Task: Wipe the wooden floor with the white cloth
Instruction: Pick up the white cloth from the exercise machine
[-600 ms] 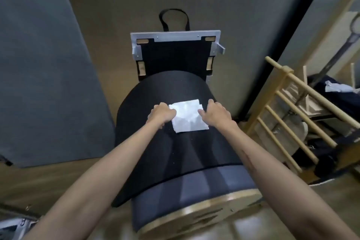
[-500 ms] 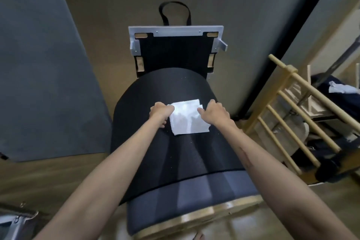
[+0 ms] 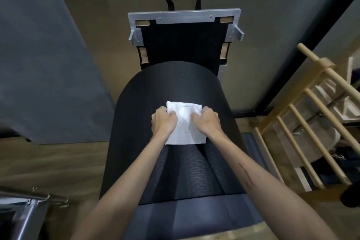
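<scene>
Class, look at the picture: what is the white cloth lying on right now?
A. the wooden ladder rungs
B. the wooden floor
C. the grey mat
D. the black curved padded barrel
D: the white cloth lies flat on top of the black curved padded barrel, with the left hand and the right hand gripping its side edges; the wooden floor is lower, to the side.

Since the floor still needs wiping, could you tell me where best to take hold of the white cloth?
Probably by its two far corners, from above. The white cloth lies flat on the black padded barrel, and the left hand and right hand already grip it near those corners.
</scene>
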